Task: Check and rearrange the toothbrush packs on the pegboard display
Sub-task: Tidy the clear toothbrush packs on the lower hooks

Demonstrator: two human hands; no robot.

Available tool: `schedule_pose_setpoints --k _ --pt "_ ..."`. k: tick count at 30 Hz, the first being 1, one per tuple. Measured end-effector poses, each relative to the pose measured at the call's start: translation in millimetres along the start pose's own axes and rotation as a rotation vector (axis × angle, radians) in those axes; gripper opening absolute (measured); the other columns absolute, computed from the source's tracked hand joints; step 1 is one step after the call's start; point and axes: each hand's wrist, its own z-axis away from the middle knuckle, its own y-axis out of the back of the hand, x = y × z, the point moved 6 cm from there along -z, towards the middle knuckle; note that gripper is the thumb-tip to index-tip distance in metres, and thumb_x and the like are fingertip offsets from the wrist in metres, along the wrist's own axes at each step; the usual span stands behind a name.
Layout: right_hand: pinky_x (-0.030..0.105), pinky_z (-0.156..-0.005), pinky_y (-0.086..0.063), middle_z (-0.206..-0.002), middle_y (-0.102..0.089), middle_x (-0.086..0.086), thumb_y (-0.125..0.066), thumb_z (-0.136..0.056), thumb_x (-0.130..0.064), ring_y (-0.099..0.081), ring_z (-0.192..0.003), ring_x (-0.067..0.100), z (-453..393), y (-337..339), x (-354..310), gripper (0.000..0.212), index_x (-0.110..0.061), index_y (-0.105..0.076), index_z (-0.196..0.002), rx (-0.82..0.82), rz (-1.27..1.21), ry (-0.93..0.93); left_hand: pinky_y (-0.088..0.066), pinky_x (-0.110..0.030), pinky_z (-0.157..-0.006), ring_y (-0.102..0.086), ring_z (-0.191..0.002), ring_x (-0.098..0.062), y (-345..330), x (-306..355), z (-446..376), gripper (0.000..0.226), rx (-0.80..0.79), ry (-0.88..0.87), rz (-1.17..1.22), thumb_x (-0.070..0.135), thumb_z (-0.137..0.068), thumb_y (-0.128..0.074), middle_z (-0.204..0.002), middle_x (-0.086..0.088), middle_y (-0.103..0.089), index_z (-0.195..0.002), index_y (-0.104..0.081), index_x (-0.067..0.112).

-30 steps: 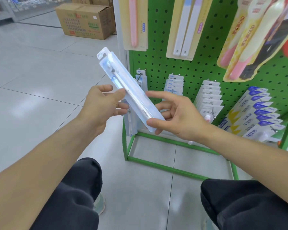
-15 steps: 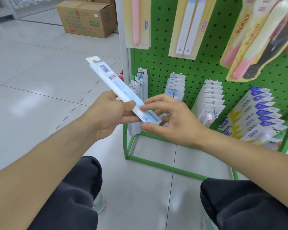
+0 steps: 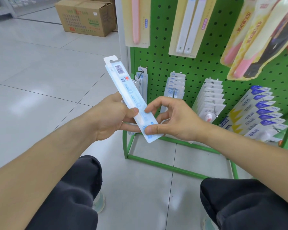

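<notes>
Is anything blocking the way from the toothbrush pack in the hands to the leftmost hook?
Nothing visible blocks it. The toothbrush pack sits just left of the leftmost hook, which already carries hanging packs.

Two hands (image 3: 113,117), one held pack (image 3: 131,98), one box (image 3: 86,15)

the small hanging packs (image 3: 173,77) on the green pegboard (image 3: 198,70) carry the word "new" in blue at their tops. the held toothbrush pack (image 3: 131,98) shows a barcode, its other print too small to read.
</notes>
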Motion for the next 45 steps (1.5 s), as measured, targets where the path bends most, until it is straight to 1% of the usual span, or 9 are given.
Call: schedule_pose_setpoints --k 5,15,19,22,28,34,38,40,45 --pt "0.028 -0.043 -0.047 -0.063 -0.068 0.004 -0.092 -0.050 -0.027 -0.064 -0.049 0.022 -2.9 10.5 4.0 0.048 -0.011 -0.056 -0.077 0.113 0.014 -0.050 -0.063 -0.047 -0.078 -0.074 -0.096 -0.033 -16.8 -10.9 8.2 0.038 -0.235 0.078 -0.171 -0.008 -0.100 -0.045 -0.109 -0.010 -0.076 -0.130 -0.056 0.013" --pt "0.028 -0.040 -0.041 -0.062 -0.059 0.004 -0.090 -0.071 -0.017 -0.056 -0.047 0.018 -5.2 48.7 6.0 0.050 -0.010 -0.053 -0.103 0.427 -0.108 -0.092 -0.062 -0.047 -0.083 -0.073 -0.103 -0.025 -31.3 -38.9 13.8 0.047 -0.554 0.210 -0.464 -0.003 -0.101 -0.049 -0.114 -0.007 -0.072 -0.138 -0.047 0.026" --pt "0.026 -0.038 -0.042 -0.064 -0.062 0.005 -0.081 -0.084 -0.018 -0.058 -0.046 0.018 -5.1 53.6 0.8 0.028 -0.005 -0.063 -0.101 0.427 -0.021 -0.024 -0.062 -0.037 -0.082 -0.072 -0.094 -0.013 -22.0 -43.0 3.5 0.041 -0.437 0.151 -0.694 0.004 -0.101 -0.053 -0.105 -0.001 -0.069 -0.134 -0.048 0.029" --pt "0.025 -0.039 -0.044 -0.071 -0.071 0.005 -0.072 -0.094 -0.018 -0.059 -0.045 0.017 -3.6 55.0 -2.0 0.016 -0.006 -0.068 -0.104 0.425 0.045 -0.010 -0.058 -0.040 -0.088 -0.067 -0.096 -0.016 -7.5 -39.6 -9.1 0.030 -0.232 0.089 -0.984 0.032 -0.096 -0.065 -0.108 0.001 -0.065 -0.121 -0.050 0.026" --pt "0.028 -0.040 -0.047 -0.074 -0.072 0.007 -0.060 -0.099 -0.009 -0.060 -0.046 0.021 -3.2 49.7 1.8 0.022 -0.010 -0.062 -0.121 0.420 0.009 -0.073 -0.050 -0.035 -0.097 -0.059 -0.109 -0.017 -8.0 -31.9 -14.0 0.076 -0.109 0.050 -1.031 0.061 -0.083 -0.069 -0.122 0.004 -0.054 -0.142 -0.032 0.030" --pt "0.032 -0.051 -0.054 -0.075 -0.066 0.016 -0.071 -0.092 -0.012 -0.063 -0.056 0.022 -5.1 26.4 -0.2 0.023 0.003 -0.065 -0.108 0.224 -0.223 -0.092 -0.052 -0.044 -0.089 -0.058 -0.090 -0.023 0.2 -42.7 -24.2 0.016 -0.192 0.046 -1.224 0.026 -0.101 -0.052 -0.101 -0.001 -0.059 -0.116 -0.051 0.020" --pt "0.028 -0.058 -0.055 -0.077 -0.063 0.006 -0.068 -0.092 -0.005 -0.059 -0.063 0.016 -8.6 17.3 0.8 0.027 0.006 -0.063 -0.116 0.048 -0.200 -0.100 -0.056 -0.042 -0.088 -0.064 -0.099 -0.028 16.7 -39.7 -28.7 0.029 -0.194 0.049 -1.135 0.003 -0.088 -0.047 -0.108 -0.009 -0.069 -0.109 -0.065 0.013" --pt "0.025 -0.055 -0.052 -0.079 -0.060 0.007 -0.066 -0.095 -0.007 -0.054 -0.060 0.012 -12.5 19.8 -0.5 0.019 0.000 -0.067 -0.112 0.069 -0.067 -0.077 -0.054 -0.039 -0.080 -0.067 -0.091 -0.027 24.6 -37.8 -28.5 0.031 -0.188 0.040 -0.961 0.000 -0.083 -0.054 -0.104 -0.013 -0.074 -0.105 -0.070 0.015" --pt "0.026 -0.053 -0.055 -0.080 -0.067 0.010 -0.067 -0.097 -0.014 -0.059 -0.063 0.016 -28.2 15.0 -3.3 0.009 -0.007 -0.071 -0.097 0.194 0.138 -0.043 -0.058 -0.036 -0.092 -0.072 -0.100 -0.021 34.4 -39.0 -28.0 0.037 -0.137 0.046 -0.646 -0.010 -0.088 -0.055 -0.108 -0.007 -0.077 -0.113 -0.069 0.013"
